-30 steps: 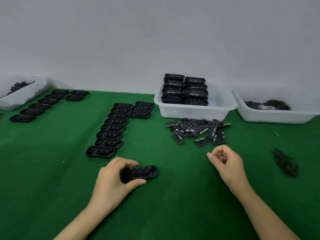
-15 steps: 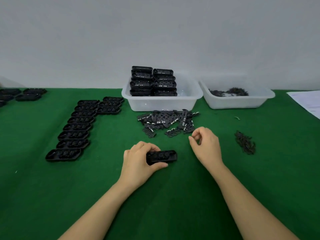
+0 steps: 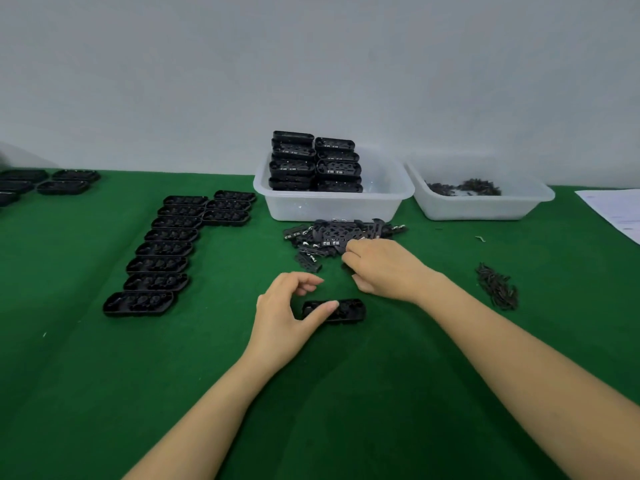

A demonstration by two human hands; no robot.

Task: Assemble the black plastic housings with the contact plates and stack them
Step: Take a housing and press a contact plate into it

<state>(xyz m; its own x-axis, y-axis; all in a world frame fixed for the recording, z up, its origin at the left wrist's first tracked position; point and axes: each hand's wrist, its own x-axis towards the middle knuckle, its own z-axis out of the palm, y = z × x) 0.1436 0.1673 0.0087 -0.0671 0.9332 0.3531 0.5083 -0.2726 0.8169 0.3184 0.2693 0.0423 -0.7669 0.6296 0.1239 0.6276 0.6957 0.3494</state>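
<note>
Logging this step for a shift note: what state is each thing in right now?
Left hand: thumb on housing, which lies flat on cloth.
Right hand: fingers curled into plate pile.
Near tub: holds stacked housings.
Far tub: few small parts.
Housing row: laid out, open side up.

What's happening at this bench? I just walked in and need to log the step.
A person is assembling black housings. The left hand steadies one housing on the green table, thumb on its near edge. The right hand reaches into the pile of contact plates; whether it grips one is hidden. Empty housings lie in rows, and finished ones are stacked in a white tub.
</note>
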